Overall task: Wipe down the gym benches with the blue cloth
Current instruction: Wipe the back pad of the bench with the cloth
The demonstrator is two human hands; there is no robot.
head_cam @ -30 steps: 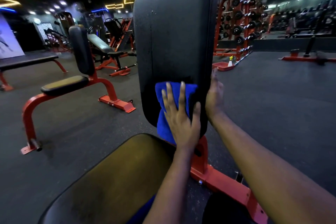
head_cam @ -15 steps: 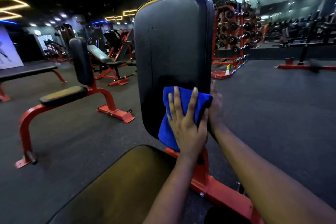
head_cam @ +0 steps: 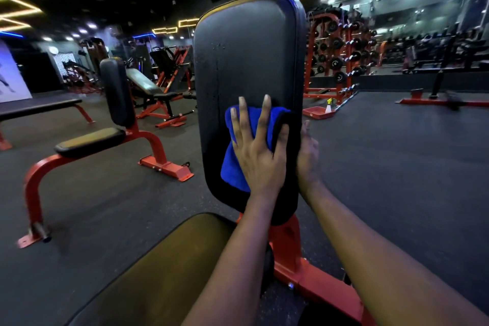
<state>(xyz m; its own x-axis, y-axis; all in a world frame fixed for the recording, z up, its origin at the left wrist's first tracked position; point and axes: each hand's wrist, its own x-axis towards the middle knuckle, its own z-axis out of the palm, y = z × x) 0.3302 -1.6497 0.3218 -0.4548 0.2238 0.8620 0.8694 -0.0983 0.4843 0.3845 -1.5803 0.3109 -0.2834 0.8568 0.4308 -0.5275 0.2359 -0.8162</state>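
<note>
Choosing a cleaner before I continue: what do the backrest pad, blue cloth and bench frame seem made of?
Backrest pad: likely black vinyl or leatherette; smooth, faint sheen, piped edge. Blue cloth: soft plush fabric, perhaps microfibre; it folds and drapes under the left hand. Bench frame: red painted metal, probably steel; glossy beam with a bolt.

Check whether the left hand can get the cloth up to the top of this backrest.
Probably yes. The left hand presses the cloth flat on the lower backrest, and its face above is bare all the way up. The right hand sits at the side edge, out of the path.
</note>
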